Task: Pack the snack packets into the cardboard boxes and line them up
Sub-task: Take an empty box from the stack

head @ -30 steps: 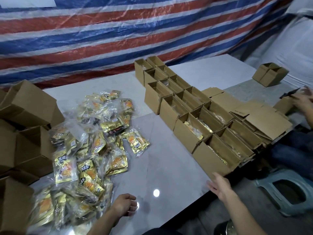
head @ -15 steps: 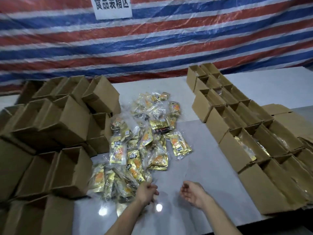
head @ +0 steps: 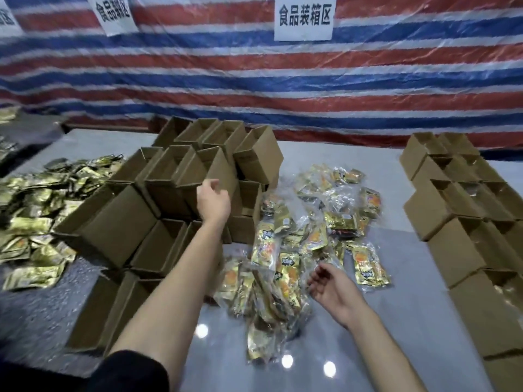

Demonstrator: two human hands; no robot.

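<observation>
Cardboard box (head: 210,176) at left hand (head: 212,200) (packets (head: 300,250) beside right hand (head: 329,284)).

It was a makeshift packing workshop: striped tarpaulin wall (head: 283,89), paper signs (head: 304,17) (Chinese lettering), cardboard boxes (head: 198,176) heaped on the bench (head: 396,292).
</observation>
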